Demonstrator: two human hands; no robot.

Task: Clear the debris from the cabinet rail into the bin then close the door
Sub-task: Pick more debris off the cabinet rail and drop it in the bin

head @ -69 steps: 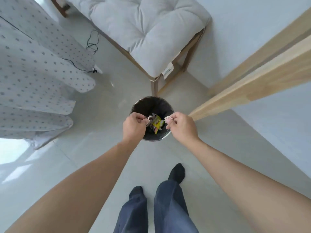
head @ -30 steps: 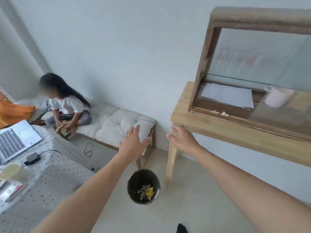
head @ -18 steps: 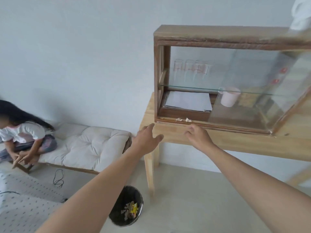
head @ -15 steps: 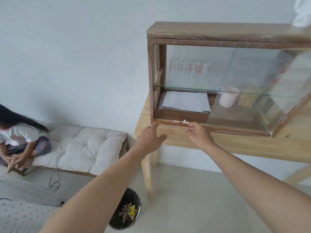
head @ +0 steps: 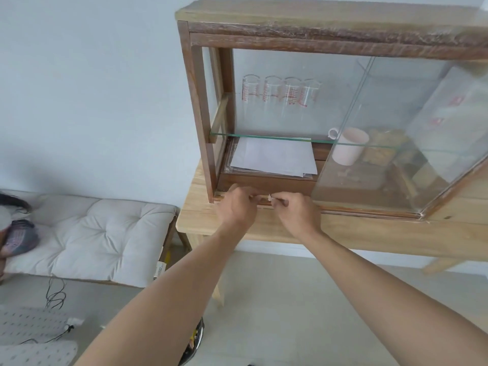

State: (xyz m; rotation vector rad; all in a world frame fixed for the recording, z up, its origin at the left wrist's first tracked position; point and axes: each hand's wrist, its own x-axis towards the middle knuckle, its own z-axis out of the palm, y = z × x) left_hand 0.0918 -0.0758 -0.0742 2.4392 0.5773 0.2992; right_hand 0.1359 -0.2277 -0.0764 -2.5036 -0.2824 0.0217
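Observation:
A wooden cabinet point(head: 196, 107) with a glass sliding door point(head: 390, 133) stands on a light wooden table point(head: 369, 231). The door is slid to the right, leaving the left half uncovered. Both my hands are at the bottom rail point(head: 369, 212) near its left end. My left hand point(head: 239, 207) has its fingers curled down on the rail; what they hold is hidden. My right hand point(head: 295, 210) pinches a small white scrap of debris point(head: 269, 198) between fingertips. The black bin point(head: 194, 344) stands on the floor below, mostly hidden behind my left arm.
Inside the cabinet are white papers point(head: 274, 157), a pink mug point(head: 348, 145) and several glasses point(head: 280, 92) on a glass shelf. A cushioned bench point(head: 100, 233) with a seated person point(head: 15, 228) stands left. A dotted cloth point(head: 31, 336) lies at the lower left.
I have turned from the bin up to the cabinet. Both hands were open while reaching; now they rest on the rail and my right fingers have closed on a scrap.

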